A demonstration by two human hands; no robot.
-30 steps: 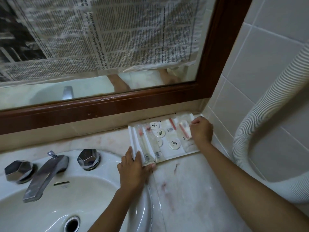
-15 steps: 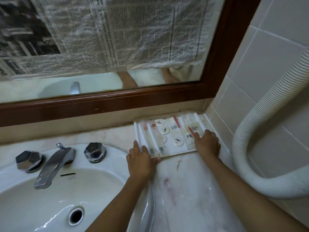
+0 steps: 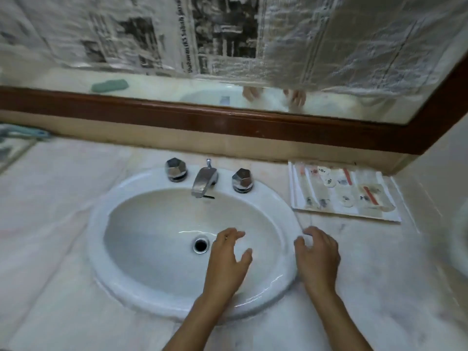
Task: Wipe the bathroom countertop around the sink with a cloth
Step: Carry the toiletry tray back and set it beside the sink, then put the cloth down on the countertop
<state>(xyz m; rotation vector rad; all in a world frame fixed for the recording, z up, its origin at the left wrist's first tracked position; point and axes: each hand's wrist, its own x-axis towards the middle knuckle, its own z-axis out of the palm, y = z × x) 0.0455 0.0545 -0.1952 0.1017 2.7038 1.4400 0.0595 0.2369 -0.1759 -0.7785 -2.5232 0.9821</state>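
Note:
A white oval sink (image 3: 121, 224) is set in the pale marble countertop (image 3: 379, 274). My left hand (image 3: 228, 259) hovers over the right side of the basin, fingers apart and empty. Over the sink's right rim my right hand (image 3: 317, 257) is also empty with fingers spread. A teal cloth (image 3: 22, 134) lies blurred at the far left edge of the counter, well away from both hands. Its reflection (image 3: 110, 85) shows in the mirror.
A chrome faucet (image 3: 203, 181) with two knobs (image 3: 176, 168) (image 3: 242, 180) stands at the sink's back. A white tray (image 3: 395, 216) of small toiletries sits in the back right corner. A wood-framed mirror (image 3: 228, 117), partly covered with newspaper, runs behind the counter.
Both hands have left the toiletries tray and pulled back toward me, over the sink. The view has swung left, showing the whole sink and the cloth.

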